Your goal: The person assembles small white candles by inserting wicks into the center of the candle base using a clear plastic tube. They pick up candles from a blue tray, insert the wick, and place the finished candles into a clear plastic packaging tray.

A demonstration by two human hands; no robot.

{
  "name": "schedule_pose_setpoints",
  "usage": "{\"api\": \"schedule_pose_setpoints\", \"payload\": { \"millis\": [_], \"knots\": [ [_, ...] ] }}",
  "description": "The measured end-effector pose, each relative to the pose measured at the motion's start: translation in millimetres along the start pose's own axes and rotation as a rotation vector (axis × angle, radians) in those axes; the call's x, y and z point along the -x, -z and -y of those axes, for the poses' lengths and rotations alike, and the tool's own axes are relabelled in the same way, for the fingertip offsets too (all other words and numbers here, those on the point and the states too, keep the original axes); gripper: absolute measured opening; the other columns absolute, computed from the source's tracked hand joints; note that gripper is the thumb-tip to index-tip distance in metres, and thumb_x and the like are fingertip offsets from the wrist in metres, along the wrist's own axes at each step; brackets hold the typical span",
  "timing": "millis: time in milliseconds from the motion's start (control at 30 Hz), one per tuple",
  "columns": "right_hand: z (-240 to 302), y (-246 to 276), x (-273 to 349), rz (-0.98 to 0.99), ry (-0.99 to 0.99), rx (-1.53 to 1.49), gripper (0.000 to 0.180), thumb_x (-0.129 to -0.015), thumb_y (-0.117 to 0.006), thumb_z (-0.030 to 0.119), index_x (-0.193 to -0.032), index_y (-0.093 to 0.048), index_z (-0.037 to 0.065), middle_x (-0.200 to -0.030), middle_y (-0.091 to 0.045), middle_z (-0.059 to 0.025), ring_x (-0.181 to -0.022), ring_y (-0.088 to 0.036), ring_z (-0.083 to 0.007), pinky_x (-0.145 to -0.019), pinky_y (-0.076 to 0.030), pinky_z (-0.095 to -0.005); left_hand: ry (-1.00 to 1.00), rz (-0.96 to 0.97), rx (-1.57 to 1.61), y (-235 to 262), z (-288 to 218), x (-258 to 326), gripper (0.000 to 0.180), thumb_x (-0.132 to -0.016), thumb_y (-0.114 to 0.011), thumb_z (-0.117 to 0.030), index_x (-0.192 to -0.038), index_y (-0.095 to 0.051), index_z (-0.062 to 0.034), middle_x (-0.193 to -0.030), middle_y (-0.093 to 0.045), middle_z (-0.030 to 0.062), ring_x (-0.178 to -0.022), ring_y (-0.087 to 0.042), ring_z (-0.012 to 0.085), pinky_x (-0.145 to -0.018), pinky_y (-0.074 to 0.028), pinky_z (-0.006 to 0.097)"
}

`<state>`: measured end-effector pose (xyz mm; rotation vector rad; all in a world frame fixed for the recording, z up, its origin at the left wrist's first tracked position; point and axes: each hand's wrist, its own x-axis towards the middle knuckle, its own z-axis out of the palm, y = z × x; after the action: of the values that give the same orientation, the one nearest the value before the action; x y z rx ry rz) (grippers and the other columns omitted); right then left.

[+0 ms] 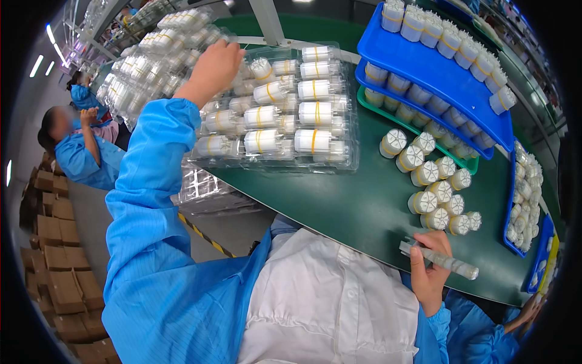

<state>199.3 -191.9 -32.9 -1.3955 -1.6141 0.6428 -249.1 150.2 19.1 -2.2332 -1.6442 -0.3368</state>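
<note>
My left hand point(213, 71) reaches over the far left corner of a clear plastic tray point(260, 162). Its fingers are bent down and together, and what they hold, if anything, is hidden. Rows of white cylinders with yellow bands point(315, 113) lie on their sides in the tray. Close to the table's near edge, my right hand point(429, 267) is closed round a slim, whitish see-through stick point(456, 266) that points to the right. Beyond that hand, a group of white cylinders point(434, 219) stands upright on the green table point(339, 206), their segmented ends facing up.
Stacked blue trays point(436, 73) and a green tray point(470, 164) of cylinders stand at the far right. Another blue tray point(515, 242) holds small white parts. Filled clear trays point(154, 60) pile up at far left. Co-workers sit left; another person's hand point(531, 308) shows lower right.
</note>
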Motion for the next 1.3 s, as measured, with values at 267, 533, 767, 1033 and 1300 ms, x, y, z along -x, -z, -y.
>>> {"api": "schedule_pose_setpoints", "payload": {
  "millis": [267,533,767,1033,1300],
  "knots": [
    [-2,0,-1,0.002,0.004,-0.011,0.020,-0.088,-0.073,0.006,-0.106,-0.069,-0.001,-0.094,-0.063,-0.0137,-0.080,-0.060,-0.0224,-0.069,-0.049,-0.0321,0.067,0.276,0.597,13,-21,-2,0.045,-0.093,-0.073,-0.030,-0.128,-0.062,-0.0038,-0.115,-0.068,0.0105,-0.104,-0.062,0.0228,-0.093,-0.050,0.036],
    [-3,1,0,-0.011,0.002,-0.013,0.020,-0.088,-0.073,0.006,-0.106,-0.069,-0.001,-0.094,-0.064,-0.0142,-0.080,-0.061,-0.0234,-0.070,-0.050,-0.0326,-0.335,0.267,0.182,27,-39,-6,0.048,-0.086,-0.070,-0.005,-0.133,-0.060,-0.0027,-0.129,-0.063,0.0174,-0.115,-0.061,0.0328,-0.099,-0.050,0.041],
    [-2,2,-1,0.009,0.020,-0.008,0.020,-0.087,-0.072,0.005,-0.106,-0.068,-0.002,-0.095,-0.064,-0.0145,-0.080,-0.061,-0.0232,-0.070,-0.050,-0.0321,-0.338,0.289,0.212,17,-55,-3,0.053,-0.089,-0.065,-0.003,-0.141,-0.052,-0.0009,-0.145,-0.054,0.0204,-0.131,-0.053,0.0371,-0.109,-0.044,0.044],
    [-4,4,3,0.013,-0.003,-0.031,0.021,-0.087,-0.072,0.004,-0.107,-0.068,-0.002,-0.096,-0.064,-0.0148,-0.081,-0.061,-0.0233,-0.070,-0.049,-0.0321,-0.369,0.463,0.332,31,-47,-3,0.035,-0.104,-0.055,-0.025,-0.133,-0.061,-0.0065,-0.144,-0.056,0.0177,-0.131,-0.054,0.0362,-0.110,-0.043,0.043],
    [-4,3,1,0.019,-0.001,-0.029,0.021,-0.087,-0.072,0.004,-0.106,-0.068,-0.003,-0.096,-0.065,-0.0153,-0.081,-0.062,-0.0241,-0.071,-0.050,-0.0329,-0.338,0.526,0.328,39,-46,6,0.037,-0.099,-0.062,-0.030,-0.133,-0.064,-0.0143,-0.154,-0.045,0.0164,-0.137,-0.048,0.0370,-0.111,-0.042,0.047]
  ]
}}
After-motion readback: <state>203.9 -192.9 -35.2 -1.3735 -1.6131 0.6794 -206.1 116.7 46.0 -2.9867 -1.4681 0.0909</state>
